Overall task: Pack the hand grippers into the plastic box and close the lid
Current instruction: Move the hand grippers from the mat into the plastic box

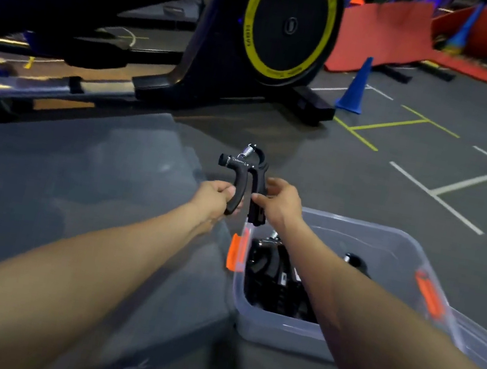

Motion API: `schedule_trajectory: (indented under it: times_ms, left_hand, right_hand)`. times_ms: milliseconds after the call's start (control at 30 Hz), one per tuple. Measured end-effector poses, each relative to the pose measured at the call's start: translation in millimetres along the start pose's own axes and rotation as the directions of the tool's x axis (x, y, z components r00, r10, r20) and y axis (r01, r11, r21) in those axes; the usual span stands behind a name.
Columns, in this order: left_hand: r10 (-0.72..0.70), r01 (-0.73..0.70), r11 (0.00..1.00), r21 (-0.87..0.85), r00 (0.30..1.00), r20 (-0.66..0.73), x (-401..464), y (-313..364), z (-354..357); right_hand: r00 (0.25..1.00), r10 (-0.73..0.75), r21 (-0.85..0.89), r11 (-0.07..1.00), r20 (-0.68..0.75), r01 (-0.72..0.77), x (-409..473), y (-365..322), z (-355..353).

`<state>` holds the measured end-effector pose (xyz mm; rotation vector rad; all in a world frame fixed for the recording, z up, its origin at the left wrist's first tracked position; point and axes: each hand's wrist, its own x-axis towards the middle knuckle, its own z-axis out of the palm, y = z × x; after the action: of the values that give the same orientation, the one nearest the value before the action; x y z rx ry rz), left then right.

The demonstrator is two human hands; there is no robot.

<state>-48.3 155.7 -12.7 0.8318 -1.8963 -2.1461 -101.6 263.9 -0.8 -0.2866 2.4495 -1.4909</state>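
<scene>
A black hand gripper [246,168] with a metal spring on top is held upright above the floor, just beyond the box's far left corner. My left hand [216,197] grips its left handle and my right hand [280,205] pinches its right handle. Below and to the right stands the clear plastic box [276,328] with orange latches [237,252], open at the top. Inside it lie several black hand grippers [272,273], partly hidden by my right forearm. A large clear lid [89,191] lies flat on the floor to the left of the box.
A black exercise machine [225,52] with a yellow-ringed flywheel stands ahead on the left. A blue cone [356,87] sits on the lined grey floor, with red mats [389,35] and more cones behind it. Open floor lies to the right.
</scene>
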Motion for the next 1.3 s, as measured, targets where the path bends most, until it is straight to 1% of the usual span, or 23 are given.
schedule_trajectory:
  times_ms: [100, 233, 300, 367, 433, 467, 533, 600, 667, 767, 867, 933, 967, 1033, 1300]
  left_hand:
    - [-0.007, 0.009, 0.999, -0.032, 0.999, 0.043, -4.0, -6.9, 39.5]
    - [-0.035, 0.045, 0.995, -0.089, 0.994, 0.106, -13.7, -19.0, 87.6]
    - [-0.049, 0.059, 0.996, -0.064, 0.987, 0.154, -16.3, -25.5, 106.1]
    - [-0.05, 0.048, 0.999, 0.017, 0.98, 0.19, -15.1, -33.7, 120.1]
    - [-0.021, -0.016, 0.984, 0.178, 0.978, 0.207, -9.9, -44.7, 128.8]
    - [-0.001, -0.057, 0.961, 0.269, 0.977, 0.213, -7.0, -50.4, 131.6]
    - [0.034, -0.124, 0.885, 0.449, 0.978, 0.204, -1.5, -62.1, 134.4]
    - [0.066, -0.175, 0.769, 0.615, 0.978, 0.196, 5.7, -74.1, 134.6]
    - [0.081, -0.228, 0.621, 0.75, 0.97, 0.228, 10.8, -84.9, 134.1]
    - [0.058, -0.303, 0.469, 0.829, 0.948, 0.314, 12.5, -96.2, 136.3]
    - [0.016, -0.379, 0.309, 0.872, 0.919, 0.394, 14.4, -106.9, 137.7]
    - [-0.039, -0.403, 0.209, 0.891, 0.907, 0.419, 16.2, -113.2, 136.6]
    - [-0.059, -0.411, 0.177, 0.894, 0.903, 0.426, 17.7, -115.8, 135.7]
    - [-0.081, -0.416, 0.168, 0.894, 0.898, 0.433, 20.7, -118.6, 133.9]
    - [-0.118, -0.4, 0.216, 0.891, 0.895, 0.43, 25.0, -114.8, 123.4]
  right_hand:
    - [1.0, 0.012, 0.059, 0.998, -0.027, -0.011, -10.2, 22.4, -30.6]
    - [0.991, 0.053, 0.035, 0.998, -0.122, -0.049, -14.6, 50.6, -66.0]
    - [0.982, 0.097, 0.037, 0.995, -0.164, -0.092, -14.6, 63.4, -81.0]
    - [0.971, 0.134, 0.033, 0.991, -0.196, -0.13, -12.7, 75.8, -93.4]
    - [0.958, 0.164, 0.036, 0.986, -0.235, -0.16, -9.5, 87.6, -102.6]
    - [0.948, 0.181, 0.038, 0.983, -0.261, -0.177, -6.5, 94.2, -106.2]
    - [0.925, 0.221, 0.028, 0.974, -0.307, -0.224, -0.9, 107.7, -111.9]
    - [0.907, 0.265, 0.026, 0.962, -0.326, -0.271, 3.7, 121.9, -116.6]
    - [0.893, 0.307, 0.022, 0.948, -0.33, -0.318, 5.9, 136.0, -120.5]
    - [0.87, 0.367, -0.011, 0.92, -0.329, -0.393, 5.0, 154.0, -123.6]
    - [0.858, 0.39, -0.075, 0.897, -0.335, -0.437, 3.7, 166.7, -124.7]
    - [0.855, 0.407, -0.118, 0.878, -0.322, -0.463, 1.6, 172.2, -124.5]
    - [0.854, 0.416, -0.138, 0.87, -0.314, -0.474, 0.6, 174.9, -123.9]
    - [0.854, 0.425, -0.165, 0.859, -0.3, -0.485, -0.5, 179.9, -122.5]
    - [0.872, 0.411, -0.202, 0.861, -0.268, -0.467, 1.6, 182.2, -111.9]
